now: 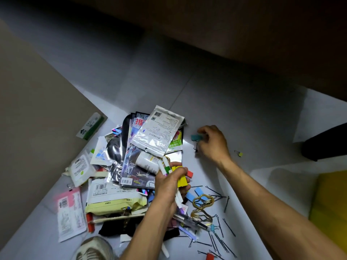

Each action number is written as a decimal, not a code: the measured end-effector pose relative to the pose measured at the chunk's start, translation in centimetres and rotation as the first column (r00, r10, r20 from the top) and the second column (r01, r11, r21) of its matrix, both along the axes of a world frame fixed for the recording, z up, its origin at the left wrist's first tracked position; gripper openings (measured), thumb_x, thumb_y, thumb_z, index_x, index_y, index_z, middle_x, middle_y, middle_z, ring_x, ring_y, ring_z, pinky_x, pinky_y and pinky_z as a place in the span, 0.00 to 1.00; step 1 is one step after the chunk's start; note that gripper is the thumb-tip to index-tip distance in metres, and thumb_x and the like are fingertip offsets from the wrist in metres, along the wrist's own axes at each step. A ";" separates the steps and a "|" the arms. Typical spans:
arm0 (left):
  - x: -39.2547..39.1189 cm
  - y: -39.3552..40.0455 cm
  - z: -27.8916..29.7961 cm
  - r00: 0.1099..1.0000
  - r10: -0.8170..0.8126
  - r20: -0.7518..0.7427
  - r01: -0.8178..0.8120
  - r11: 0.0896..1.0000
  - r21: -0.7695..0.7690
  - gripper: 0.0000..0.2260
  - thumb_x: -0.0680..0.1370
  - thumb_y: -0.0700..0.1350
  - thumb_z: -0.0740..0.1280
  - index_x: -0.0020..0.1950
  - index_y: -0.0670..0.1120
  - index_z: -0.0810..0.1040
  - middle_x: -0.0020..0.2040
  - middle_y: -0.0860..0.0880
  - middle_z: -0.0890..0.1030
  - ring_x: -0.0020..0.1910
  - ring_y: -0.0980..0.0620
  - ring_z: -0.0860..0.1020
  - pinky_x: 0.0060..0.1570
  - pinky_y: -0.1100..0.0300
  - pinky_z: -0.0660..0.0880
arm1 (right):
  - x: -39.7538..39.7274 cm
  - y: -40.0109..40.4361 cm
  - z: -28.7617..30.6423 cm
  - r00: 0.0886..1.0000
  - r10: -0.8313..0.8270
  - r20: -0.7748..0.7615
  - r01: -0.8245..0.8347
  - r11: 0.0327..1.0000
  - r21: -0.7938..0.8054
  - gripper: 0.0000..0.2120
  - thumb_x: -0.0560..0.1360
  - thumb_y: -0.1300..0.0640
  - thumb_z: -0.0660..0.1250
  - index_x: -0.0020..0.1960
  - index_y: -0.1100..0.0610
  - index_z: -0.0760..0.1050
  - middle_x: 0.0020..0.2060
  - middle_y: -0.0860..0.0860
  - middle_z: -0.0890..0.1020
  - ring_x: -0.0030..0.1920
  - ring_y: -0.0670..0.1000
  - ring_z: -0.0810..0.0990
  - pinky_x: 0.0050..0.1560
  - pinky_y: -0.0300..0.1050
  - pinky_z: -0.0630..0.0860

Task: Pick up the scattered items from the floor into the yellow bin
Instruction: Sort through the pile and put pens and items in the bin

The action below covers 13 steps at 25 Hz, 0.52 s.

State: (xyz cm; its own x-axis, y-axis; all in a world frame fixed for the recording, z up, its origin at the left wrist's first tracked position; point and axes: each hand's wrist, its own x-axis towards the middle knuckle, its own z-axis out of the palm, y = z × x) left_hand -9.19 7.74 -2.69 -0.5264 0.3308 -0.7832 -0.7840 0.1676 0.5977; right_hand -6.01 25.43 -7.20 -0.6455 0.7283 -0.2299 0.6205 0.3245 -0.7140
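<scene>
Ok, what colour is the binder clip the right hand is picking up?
Teal, with dark wire handles; the metal binder clip pinched by the right hand shows in the head view.

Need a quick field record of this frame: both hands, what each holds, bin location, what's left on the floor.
left hand: grips a bundle of markers and yellow blocks
right hand: pinches a teal binder clip, at the floor
yellow bin: right edge of view, only partly visible
floor pile: magazines, plastic pouches and packets, overlapping
loose small items: black hairpins, rubber bands, blue tags
stray: small yellow clip, beyond the right hand
task status: most items not yet in the bin
</scene>
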 end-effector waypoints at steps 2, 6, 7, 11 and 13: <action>-0.2 0.3 0.0 1.000 0.006 -0.006 -0.006 1.000 0.003 0.10 0.72 0.34 0.71 0.48 0.45 0.78 0.30 0.44 0.79 0.28 0.48 0.78 0.26 0.60 0.76 | -0.2 -0.4 0.1 0.914 0.276 0.296 -0.325 0.936 0.131 0.30 0.67 0.58 0.72 0.67 0.49 0.71 0.68 0.52 0.69 0.63 0.57 0.70 0.58 0.49 0.73; -0.6 0.5 0.3 1.000 0.022 -0.001 -0.022 1.000 0.006 0.09 0.71 0.34 0.71 0.47 0.46 0.78 0.29 0.43 0.79 0.26 0.48 0.77 0.27 0.59 0.75 | 0.1 -2.5 -0.5 0.836 0.315 0.450 -0.454 0.858 0.242 0.20 0.73 0.58 0.67 0.64 0.52 0.72 0.70 0.53 0.66 0.63 0.60 0.68 0.57 0.53 0.73; -0.7 0.5 0.3 1.000 0.028 -0.004 -0.027 1.000 0.005 0.09 0.71 0.34 0.71 0.47 0.46 0.78 0.29 0.43 0.79 0.26 0.48 0.77 0.27 0.59 0.75 | 0.3 -2.9 -0.7 0.866 0.294 0.404 -0.414 0.875 0.252 0.16 0.75 0.59 0.66 0.62 0.54 0.74 0.67 0.54 0.68 0.59 0.59 0.71 0.54 0.51 0.75; -0.9 0.1 0.1 0.999 0.038 -0.016 -0.038 0.999 -0.007 0.10 0.71 0.34 0.72 0.48 0.45 0.79 0.29 0.43 0.78 0.26 0.47 0.77 0.27 0.59 0.75 | 1.4 -3.3 0.0 0.966 0.125 0.226 -0.168 0.969 0.179 0.07 0.73 0.58 0.68 0.51 0.55 0.75 0.53 0.55 0.72 0.45 0.56 0.76 0.43 0.45 0.74; -0.9 -0.1 -0.1 0.999 0.033 -0.030 -0.033 0.999 -0.016 0.10 0.70 0.34 0.72 0.49 0.45 0.80 0.29 0.44 0.79 0.27 0.48 0.78 0.27 0.59 0.76 | 2.7 -3.5 0.6 0.992 0.019 0.127 -0.034 0.993 0.112 0.06 0.72 0.59 0.70 0.48 0.55 0.75 0.47 0.53 0.77 0.43 0.54 0.77 0.41 0.43 0.72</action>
State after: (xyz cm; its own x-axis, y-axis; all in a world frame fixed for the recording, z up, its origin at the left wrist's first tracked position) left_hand -10.14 7.60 -2.75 -0.5601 0.2999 -0.7722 -0.7712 0.1519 0.6183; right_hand -3.35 21.97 -6.56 -0.6363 0.7375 -0.2265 0.6927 0.4169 -0.5885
